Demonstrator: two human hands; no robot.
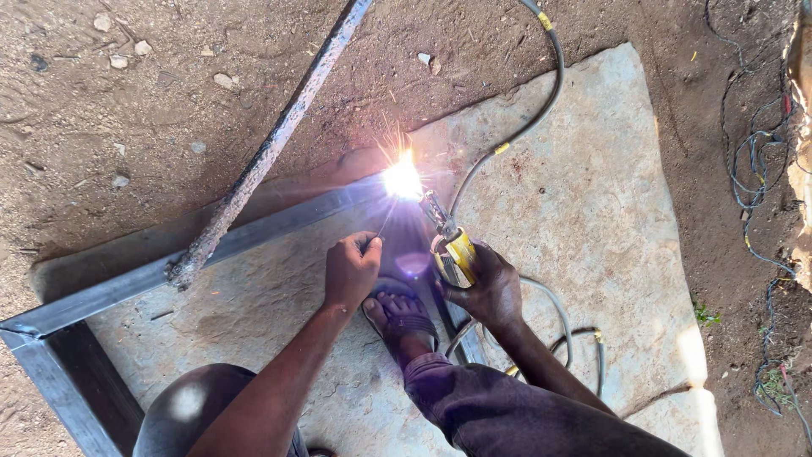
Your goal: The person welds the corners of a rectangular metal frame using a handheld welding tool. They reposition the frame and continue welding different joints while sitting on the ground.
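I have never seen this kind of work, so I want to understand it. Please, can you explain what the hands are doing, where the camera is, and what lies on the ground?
The single picture comes from a camera worn on the person's head, looking down. The right hand grips a yellow-handled welding holder with a grey cable. The left hand steadies the thin welding rod with its fingers. The bright white spark burns at a corner of a grey rectangular metal frame, which lies on a flat pale stone slab on brown dirt. A rusty long bar leans across the frame. A sandalled foot stands near the frame.
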